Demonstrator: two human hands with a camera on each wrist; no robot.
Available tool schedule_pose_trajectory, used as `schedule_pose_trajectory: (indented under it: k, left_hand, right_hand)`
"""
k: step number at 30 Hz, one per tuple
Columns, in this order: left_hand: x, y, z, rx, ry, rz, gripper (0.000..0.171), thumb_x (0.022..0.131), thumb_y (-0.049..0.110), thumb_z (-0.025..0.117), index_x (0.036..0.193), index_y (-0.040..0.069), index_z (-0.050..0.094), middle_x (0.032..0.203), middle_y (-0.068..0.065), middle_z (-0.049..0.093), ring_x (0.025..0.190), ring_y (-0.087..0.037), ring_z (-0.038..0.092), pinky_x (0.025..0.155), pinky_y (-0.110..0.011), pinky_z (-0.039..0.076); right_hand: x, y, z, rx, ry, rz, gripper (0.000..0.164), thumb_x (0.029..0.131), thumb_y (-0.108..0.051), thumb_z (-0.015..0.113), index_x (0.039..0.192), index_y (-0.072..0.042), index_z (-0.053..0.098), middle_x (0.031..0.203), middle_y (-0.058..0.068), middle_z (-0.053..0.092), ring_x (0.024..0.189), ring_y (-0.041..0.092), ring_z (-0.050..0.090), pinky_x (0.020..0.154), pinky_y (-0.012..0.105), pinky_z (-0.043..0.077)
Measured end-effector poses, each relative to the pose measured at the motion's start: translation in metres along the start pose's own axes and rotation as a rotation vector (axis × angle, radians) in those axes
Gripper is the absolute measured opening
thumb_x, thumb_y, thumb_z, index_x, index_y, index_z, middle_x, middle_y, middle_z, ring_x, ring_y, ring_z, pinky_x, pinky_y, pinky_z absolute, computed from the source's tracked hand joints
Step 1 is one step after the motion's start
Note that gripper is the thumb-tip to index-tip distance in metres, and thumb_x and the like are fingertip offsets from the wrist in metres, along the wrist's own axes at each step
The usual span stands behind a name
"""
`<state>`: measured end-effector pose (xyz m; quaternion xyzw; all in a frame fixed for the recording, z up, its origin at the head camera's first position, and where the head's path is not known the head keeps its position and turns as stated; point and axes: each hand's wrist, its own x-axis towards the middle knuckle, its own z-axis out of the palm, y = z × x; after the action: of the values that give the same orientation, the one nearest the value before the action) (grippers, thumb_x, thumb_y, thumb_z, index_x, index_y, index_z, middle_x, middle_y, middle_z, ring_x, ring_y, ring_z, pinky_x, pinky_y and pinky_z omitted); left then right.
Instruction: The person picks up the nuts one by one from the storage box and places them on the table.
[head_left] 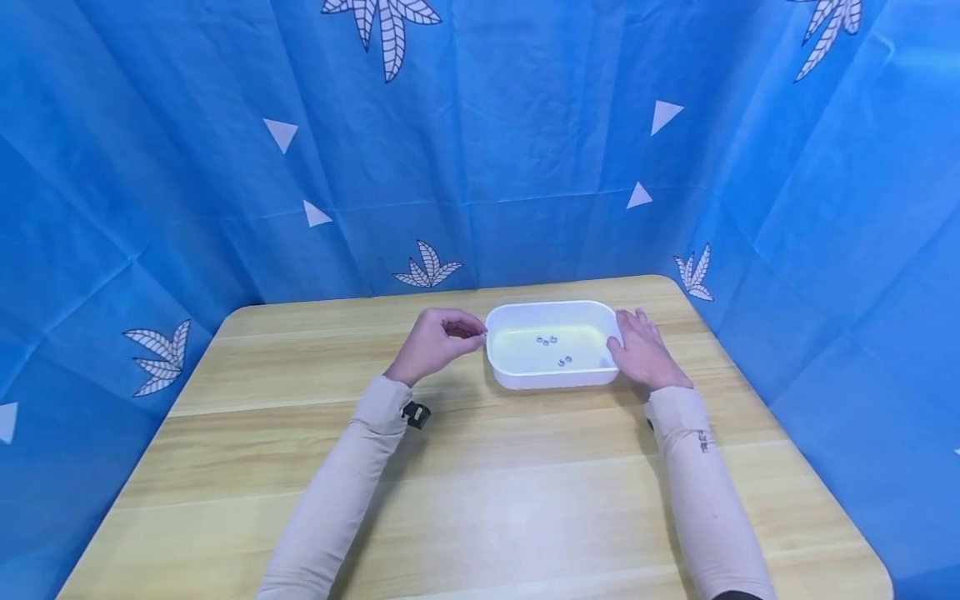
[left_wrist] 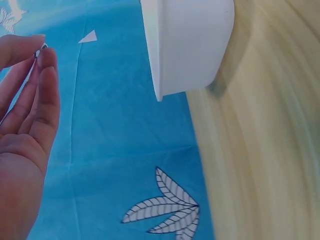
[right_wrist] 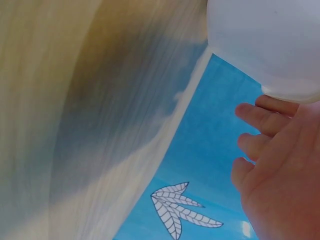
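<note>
A white plastic tray with rounded corners sits toward the far side of the wooden table, several small shiny metal pieces lying on its floor in two loose groups. My left hand is just left of the tray's left rim. Between thumb and index fingertip it pinches a tiny metal piece, mostly hidden by the fingers. At the tray's right end, my right hand holds the rim, thumb over the inner side and the other fingers outside. Those fingers show loosely spread beneath the tray edge in the right wrist view.
The light wooden table has rounded corners and stretches toward me from the tray. A blue curtain with white leaf and triangle prints hangs behind the table and along both sides. Dark bands are strapped at both wrists.
</note>
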<state>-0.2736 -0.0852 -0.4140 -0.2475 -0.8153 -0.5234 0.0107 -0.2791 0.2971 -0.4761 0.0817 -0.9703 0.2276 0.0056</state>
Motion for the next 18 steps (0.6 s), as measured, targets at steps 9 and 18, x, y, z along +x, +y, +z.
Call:
schedule_pose_trajectory:
  k: [9,18]
  left_hand:
    - [-0.014,-0.016,-0.011,-0.231,0.037,-0.048,0.024,0.086,0.010,0.083,0.106,-0.001,0.077,0.101,-0.009,0.080,0.089,-0.012,0.077,0.085,-0.029,0.064]
    - [-0.027,-0.039,-0.023,-0.273,0.103,-0.045,0.025,0.084,0.010,0.085,0.104,-0.003,0.078,0.103,-0.005,0.080,0.089,-0.011,0.076,0.082,-0.025,0.063]
  right_hand:
    - [-0.001,0.000,0.000,0.004,0.006,0.002,0.067,0.108,-0.030,0.031,0.161,0.008,0.016,0.169,0.031,0.017,0.158,0.053,0.001,0.129,0.065,0.001]
    - [0.000,0.001,0.000,0.005,0.001,-0.003,0.067,0.108,-0.030,0.030,0.160,0.009,0.016,0.169,0.032,0.016,0.158,0.052,0.000,0.129,0.064,0.000]
